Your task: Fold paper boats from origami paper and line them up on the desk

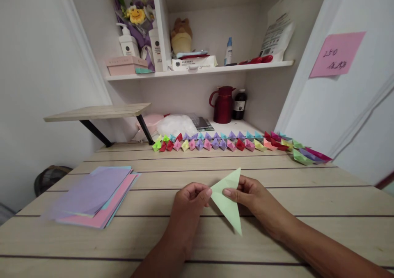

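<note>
A light green folded paper [228, 202], pointed at both ends, is held just above the wooden table [308, 204]. My left hand [191, 202] pinches its left corner with thumb and fingers closed. My right hand [248, 194] grips its right side, thumb pressed on the top face. A stack of purple, pink and teal paper sheets [92, 196] lies flat to the left of my hands.
A long row of several small coloured folded paper boats [221, 143] runs across the back of the table. Behind it stand a dark red jug [223, 104], a dark bottle [239, 104] and a white bag [177, 125]. A small wooden shelf [98, 112] juts out at left.
</note>
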